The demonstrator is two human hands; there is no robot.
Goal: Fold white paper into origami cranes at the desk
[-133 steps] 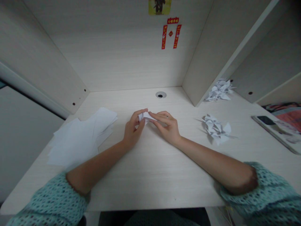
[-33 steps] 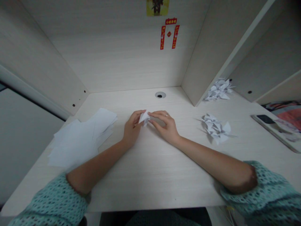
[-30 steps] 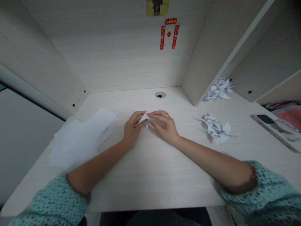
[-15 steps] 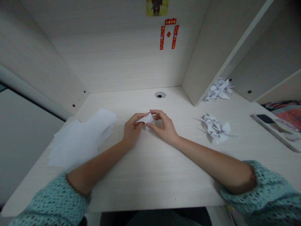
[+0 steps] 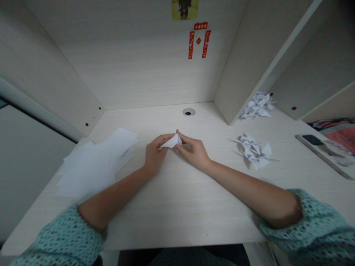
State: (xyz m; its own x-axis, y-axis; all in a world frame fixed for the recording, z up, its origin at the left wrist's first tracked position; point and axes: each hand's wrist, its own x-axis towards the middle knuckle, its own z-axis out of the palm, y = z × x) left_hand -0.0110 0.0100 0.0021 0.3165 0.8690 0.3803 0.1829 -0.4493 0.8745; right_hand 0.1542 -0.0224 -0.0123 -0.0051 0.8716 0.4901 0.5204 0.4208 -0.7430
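A small piece of folded white paper (image 5: 171, 142) is held just above the middle of the desk, between both hands. My left hand (image 5: 155, 150) grips its left end, fingers behind and thumb underneath. On the other side my right hand (image 5: 193, 148) pinches the right edge between thumb and fingers. The paper looks like a pointed, flattened wedge with its tip to the left. Some fingertips are hidden behind it.
A loose stack of white paper sheets (image 5: 94, 162) lies on the left of the desk (image 5: 177, 207). Folded paper pieces (image 5: 253, 151) sit at right, with another heap (image 5: 257, 106) behind the upright panel (image 5: 249, 55). A phone (image 5: 323, 155) lies far right.
The folded paper has turned and flattened, showing a smoother face toward me. My right fingers have closed nearer around its right edge; both forearms stay in place.
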